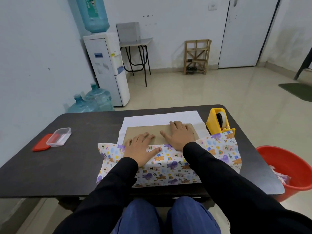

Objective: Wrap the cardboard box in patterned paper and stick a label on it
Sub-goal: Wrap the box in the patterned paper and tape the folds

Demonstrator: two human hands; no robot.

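While the box (157, 130) lies flat mid-table (67, 166), patterned paper (168, 166) is folded up over its near edge, and the paper's white underside is spread beyond it. The left hand (140, 146) presses flat, fingers straight, across the paper's edge and the box. The right hand (179, 134) lies flat on bare cardboard. Neither grips anything. A yellow tape dispenser (218, 121) stands just right of the box. A clear tub (59, 137) and a red lid (42, 142) sit well to the left. A red bucket (290, 166) stands on the floor to the right.

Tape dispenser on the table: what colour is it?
The tape dispenser is yellow; the head view shows it best.
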